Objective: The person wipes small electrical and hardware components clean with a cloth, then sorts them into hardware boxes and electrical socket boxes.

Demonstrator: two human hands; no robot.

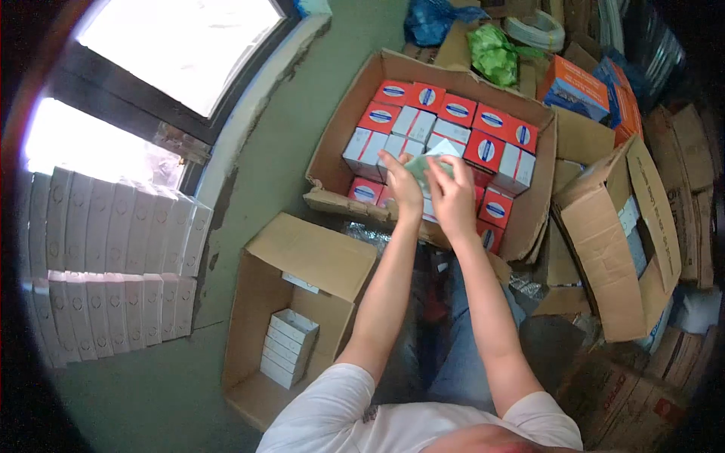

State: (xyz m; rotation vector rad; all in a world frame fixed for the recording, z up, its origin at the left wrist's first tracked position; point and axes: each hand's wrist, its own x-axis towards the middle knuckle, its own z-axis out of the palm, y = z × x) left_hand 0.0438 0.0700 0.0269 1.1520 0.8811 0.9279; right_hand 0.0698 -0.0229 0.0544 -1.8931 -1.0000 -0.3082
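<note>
Both arms reach forward over a large open carton (332,198) filled with small red and white boxes (483,149). Between my hands is a pale green, thin-looking piece (423,167), with a whitish face showing beyond the fingers; its kind I cannot tell. My left hand (405,189) grips its left side, thumb and fingers closed. From the right, my right hand (453,198) pinches it with bent fingers. The hands hide part of the piece and some of the boxes below.
A second open carton (253,325) at lower left holds a stack of small white boxes (287,347). Rows of white boxes (113,226) line the window at left. On the right are an open carton (604,257), orange-blue boxes (578,87) and a green bag (492,54).
</note>
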